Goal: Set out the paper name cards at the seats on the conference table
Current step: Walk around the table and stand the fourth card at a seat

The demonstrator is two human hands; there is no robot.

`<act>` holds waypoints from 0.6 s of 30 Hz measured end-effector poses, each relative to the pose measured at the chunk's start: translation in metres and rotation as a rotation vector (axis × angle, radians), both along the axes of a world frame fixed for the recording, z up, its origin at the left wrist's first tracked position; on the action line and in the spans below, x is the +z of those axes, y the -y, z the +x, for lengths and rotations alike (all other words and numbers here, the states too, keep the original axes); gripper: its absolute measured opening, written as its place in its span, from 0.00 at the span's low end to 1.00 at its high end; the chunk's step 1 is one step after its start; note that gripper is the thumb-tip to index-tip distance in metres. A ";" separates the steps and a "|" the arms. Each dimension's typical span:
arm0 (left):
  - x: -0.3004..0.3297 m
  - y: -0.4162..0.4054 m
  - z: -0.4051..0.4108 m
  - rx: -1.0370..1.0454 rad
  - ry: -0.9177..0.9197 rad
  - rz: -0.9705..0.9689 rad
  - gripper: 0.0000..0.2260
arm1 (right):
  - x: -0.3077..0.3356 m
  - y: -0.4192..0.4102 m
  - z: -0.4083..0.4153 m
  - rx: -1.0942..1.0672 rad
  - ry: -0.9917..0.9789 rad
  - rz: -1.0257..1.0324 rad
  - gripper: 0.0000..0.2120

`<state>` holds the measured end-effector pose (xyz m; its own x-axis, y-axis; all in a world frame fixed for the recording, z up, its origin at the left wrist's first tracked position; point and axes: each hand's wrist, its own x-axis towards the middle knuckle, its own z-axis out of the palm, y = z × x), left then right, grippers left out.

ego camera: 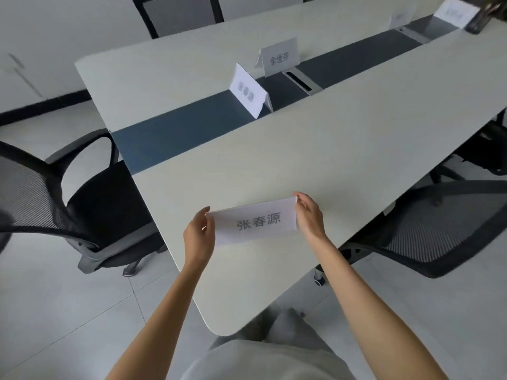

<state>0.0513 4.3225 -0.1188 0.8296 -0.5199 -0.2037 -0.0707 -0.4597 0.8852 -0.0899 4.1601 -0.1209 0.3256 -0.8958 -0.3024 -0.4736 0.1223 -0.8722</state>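
From the head view, both hands pinch one name card (256, 224), the left hand (199, 237) on its left edge, the right hand (311, 215) on its right, just above the near end of the pale counter (343, 138). Two folded cards (248, 90) (279, 57) stand along the dark centre strip (175, 138), more blur farther off, so several seats seem done. Mesh chairs (90, 196) flank the counter on a tiled floor (68, 311).
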 end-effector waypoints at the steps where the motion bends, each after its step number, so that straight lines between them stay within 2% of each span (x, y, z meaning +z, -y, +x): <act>1: -0.004 0.003 0.006 0.006 -0.001 0.011 0.15 | -0.002 0.009 0.009 0.032 0.001 0.000 0.18; 8: -0.024 0.013 0.028 0.070 -0.042 0.053 0.11 | -0.028 0.054 0.039 0.264 -0.063 -0.028 0.16; 11: -0.030 0.010 0.031 0.031 0.031 0.090 0.10 | -0.032 0.067 0.035 0.436 -0.115 -0.186 0.14; 13: -0.035 0.009 0.032 -0.014 0.129 0.155 0.13 | -0.034 0.077 0.032 0.576 -0.170 -0.303 0.18; 15: -0.036 0.009 0.034 -0.020 0.110 0.161 0.14 | -0.036 0.086 0.032 0.673 -0.190 -0.271 0.22; 18: -0.033 0.010 0.034 -0.051 0.101 0.132 0.12 | -0.037 0.093 0.035 0.710 -0.161 -0.230 0.18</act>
